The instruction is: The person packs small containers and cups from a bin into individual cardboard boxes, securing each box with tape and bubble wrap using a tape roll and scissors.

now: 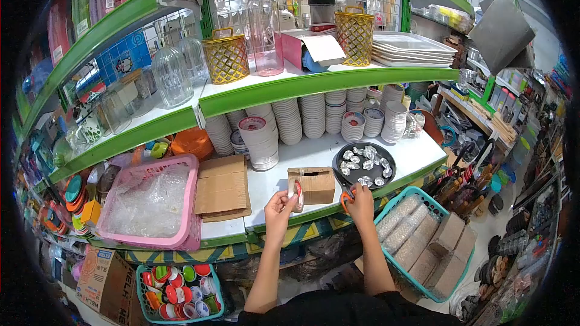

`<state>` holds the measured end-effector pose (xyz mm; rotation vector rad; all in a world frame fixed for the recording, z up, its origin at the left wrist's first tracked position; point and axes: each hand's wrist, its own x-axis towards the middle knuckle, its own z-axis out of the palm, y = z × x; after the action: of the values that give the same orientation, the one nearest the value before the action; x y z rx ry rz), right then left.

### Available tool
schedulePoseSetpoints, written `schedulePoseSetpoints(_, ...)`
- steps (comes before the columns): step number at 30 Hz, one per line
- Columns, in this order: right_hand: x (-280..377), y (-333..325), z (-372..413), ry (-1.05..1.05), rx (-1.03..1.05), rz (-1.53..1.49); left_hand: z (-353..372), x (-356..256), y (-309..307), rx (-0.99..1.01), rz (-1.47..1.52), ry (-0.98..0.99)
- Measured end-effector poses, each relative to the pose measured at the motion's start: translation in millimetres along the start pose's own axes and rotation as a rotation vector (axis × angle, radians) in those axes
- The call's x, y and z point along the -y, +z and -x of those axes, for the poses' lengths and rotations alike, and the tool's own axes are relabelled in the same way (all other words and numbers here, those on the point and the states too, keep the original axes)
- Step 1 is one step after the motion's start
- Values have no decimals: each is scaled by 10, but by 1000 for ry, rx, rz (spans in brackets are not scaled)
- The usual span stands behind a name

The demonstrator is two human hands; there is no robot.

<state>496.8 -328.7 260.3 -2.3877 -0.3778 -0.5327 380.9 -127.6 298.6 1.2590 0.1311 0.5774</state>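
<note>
My left hand is closed on a small roll of tape, held at the left front edge of a small cardboard box. The box sits on the white shelf and has a dark slot in its top. My right hand is closed on scissors with orange handles, to the right of the box. The scissor blades point up and left beside the box. Behind my right hand lies a round black tray with several shiny, foil-like pieces on it.
Stacks of white bowls line the back. Flattened cardboard and a pink basket of bubble wrap are at left. Teal baskets stand below, one with wrapped packages, one with colourful lids. A green-edged shelf hangs above.
</note>
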Motion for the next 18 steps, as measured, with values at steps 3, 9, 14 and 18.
schedulePoseSetpoints(3,66,-113,10,-1,74,-98,-2,-32,20,3,-9,5)
schedulePoseSetpoints(9,45,-252,45,-32,68,-332,-4,-35,20,3,11,4)
schedulePoseSetpoints(14,-41,-354,40,-66,-115,-320,4,-52,53,-16,36,20)
schedulePoseSetpoints(18,122,-652,23,-150,-91,-281,3,-34,38,-7,48,-3)
